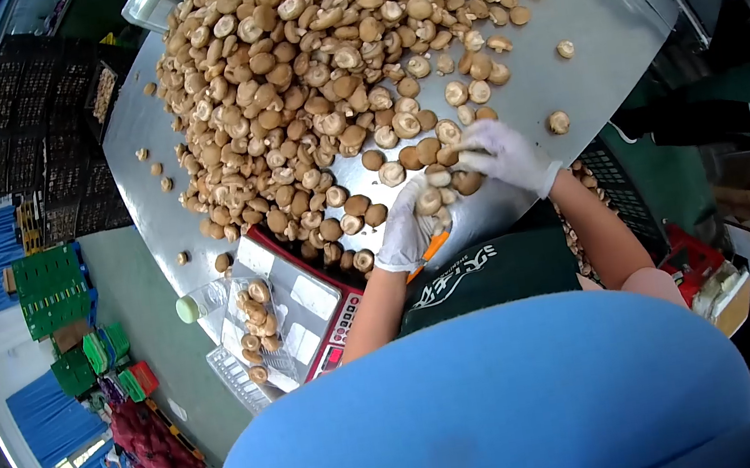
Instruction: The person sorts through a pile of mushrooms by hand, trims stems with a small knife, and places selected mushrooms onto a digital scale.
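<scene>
A large heap of brown-capped mushrooms [305,63] covers much of the metal table [596,44]. My left hand [401,232], in a white glove, is curled around a few mushrooms [430,200] at the table's near edge. Just below its fingers shows an orange strip [436,245], most of it hidden. From the right, my gloved right hand [507,158] reaches in with bent fingers closed on a mushroom [447,156]. Another mushroom [468,183] sits between the two hands, and several loose ones lie just beyond them.
Left of my hands stands a red-framed scale [312,294] with a clear tray of mushrooms [257,321] on it. A clear bottle with a pale green cap [188,308] lies beside it. At the right is a dark crate [621,192]. Another person's dark-clothed leg [682,120] shows farther right.
</scene>
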`<state>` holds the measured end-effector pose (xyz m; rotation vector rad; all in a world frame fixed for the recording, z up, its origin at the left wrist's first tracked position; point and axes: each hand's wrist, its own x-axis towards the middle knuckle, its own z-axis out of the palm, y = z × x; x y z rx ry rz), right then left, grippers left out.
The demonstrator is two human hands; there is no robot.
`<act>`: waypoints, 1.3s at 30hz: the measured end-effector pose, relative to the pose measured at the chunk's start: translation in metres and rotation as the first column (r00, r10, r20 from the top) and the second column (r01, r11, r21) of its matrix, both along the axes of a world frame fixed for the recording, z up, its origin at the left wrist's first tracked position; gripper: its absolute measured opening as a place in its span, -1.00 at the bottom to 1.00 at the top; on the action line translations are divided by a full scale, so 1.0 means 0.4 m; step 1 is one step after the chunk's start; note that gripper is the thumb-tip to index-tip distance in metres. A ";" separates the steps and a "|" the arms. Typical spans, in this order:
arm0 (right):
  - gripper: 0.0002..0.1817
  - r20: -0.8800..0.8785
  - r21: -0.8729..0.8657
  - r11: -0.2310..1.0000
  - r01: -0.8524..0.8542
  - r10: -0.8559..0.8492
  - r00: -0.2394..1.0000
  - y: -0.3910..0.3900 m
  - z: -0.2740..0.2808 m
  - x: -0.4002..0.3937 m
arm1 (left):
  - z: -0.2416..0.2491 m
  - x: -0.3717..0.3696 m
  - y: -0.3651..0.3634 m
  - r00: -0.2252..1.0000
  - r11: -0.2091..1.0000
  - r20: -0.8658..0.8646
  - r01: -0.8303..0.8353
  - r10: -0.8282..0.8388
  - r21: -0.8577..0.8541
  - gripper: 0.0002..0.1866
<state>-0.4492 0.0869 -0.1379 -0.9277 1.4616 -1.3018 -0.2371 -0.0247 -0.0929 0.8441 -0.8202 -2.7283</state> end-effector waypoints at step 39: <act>-0.39 -0.923 0.071 0.745 -0.664 0.302 0.241 -0.256 0.092 0.305 | 0.030 0.252 0.114 0.635 0.285 0.764 0.715 0.116 -0.638 -0.60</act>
